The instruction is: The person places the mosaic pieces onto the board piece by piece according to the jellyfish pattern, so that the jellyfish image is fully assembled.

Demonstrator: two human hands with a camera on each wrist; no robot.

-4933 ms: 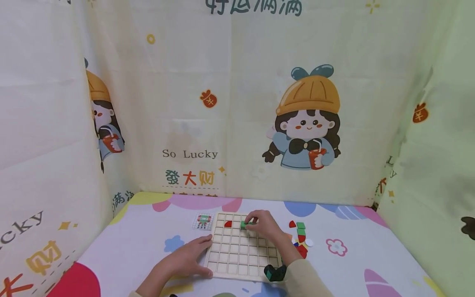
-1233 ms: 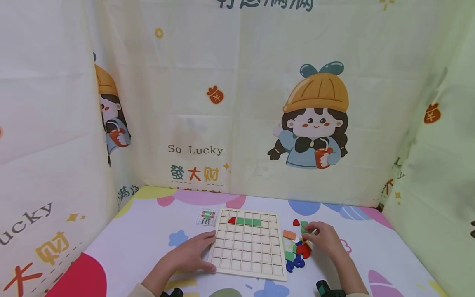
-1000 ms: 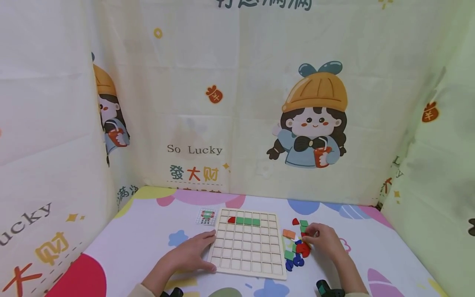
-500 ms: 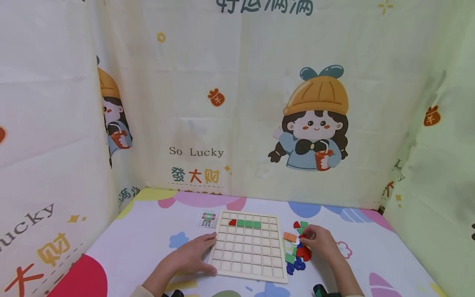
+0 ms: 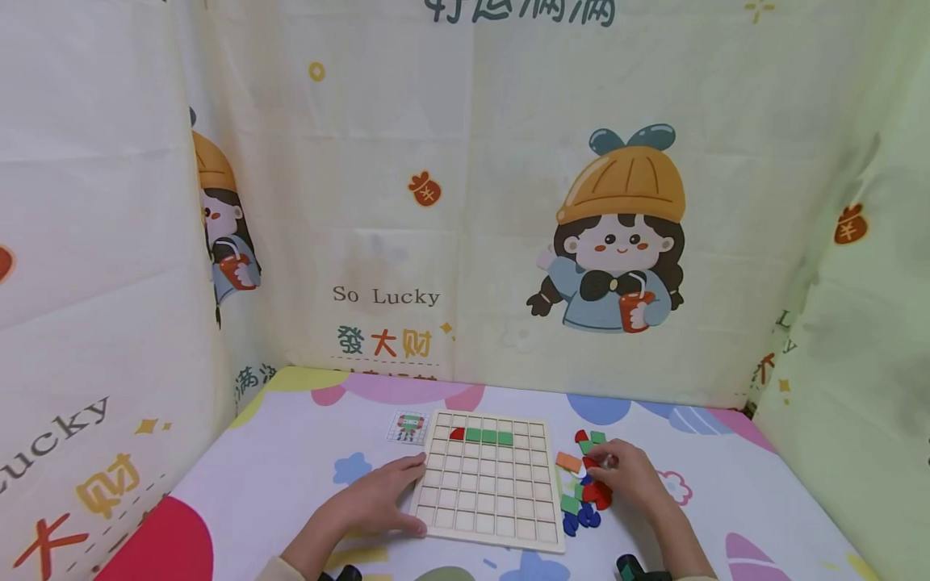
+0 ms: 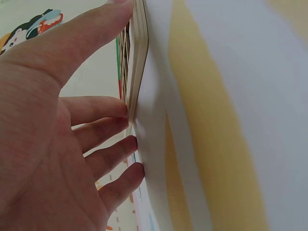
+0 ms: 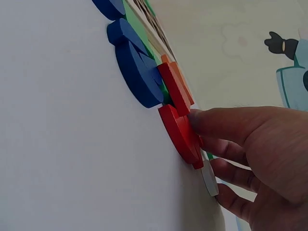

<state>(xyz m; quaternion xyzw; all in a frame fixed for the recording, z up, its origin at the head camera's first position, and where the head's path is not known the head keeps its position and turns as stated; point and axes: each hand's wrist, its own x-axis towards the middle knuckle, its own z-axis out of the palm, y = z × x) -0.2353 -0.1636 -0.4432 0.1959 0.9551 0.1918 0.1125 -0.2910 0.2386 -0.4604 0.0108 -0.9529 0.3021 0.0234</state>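
Note:
My left hand (image 5: pixel 376 494) rests along the left edge of a wooden grid board (image 5: pixel 479 508), thumb at the near corner, fingers extended; in the left wrist view the fingertips (image 6: pixel 122 108) meet the board's side. One red quarter-round piece (image 5: pixel 457 434) and several green square tiles (image 5: pixel 489 437) sit in a row of its cells. Right of the board, my right hand (image 5: pixel 628 474) pinches a red piece (image 5: pixel 590 463) between thumb and index finger. The right wrist view shows the thumb against red curved pieces (image 7: pixel 178 132), other fingers beside a white piece (image 7: pixel 210 178).
Loose pieces lie around my right hand: orange tiles (image 5: pixel 569 461), blue curved pieces (image 5: pixel 589 516), a green tile (image 5: pixel 570 504) and a red piece (image 5: pixel 580 436). A pattern card (image 5: pixel 409 427) lies left of the board. Printed cloth walls (image 5: pixel 472 202) surround the table.
Since the oldest frame, my right hand has left the board and moved right to the loose pieces, and the green row has grown. Lately it shifts red and green pieces slightly. My left hand stays.

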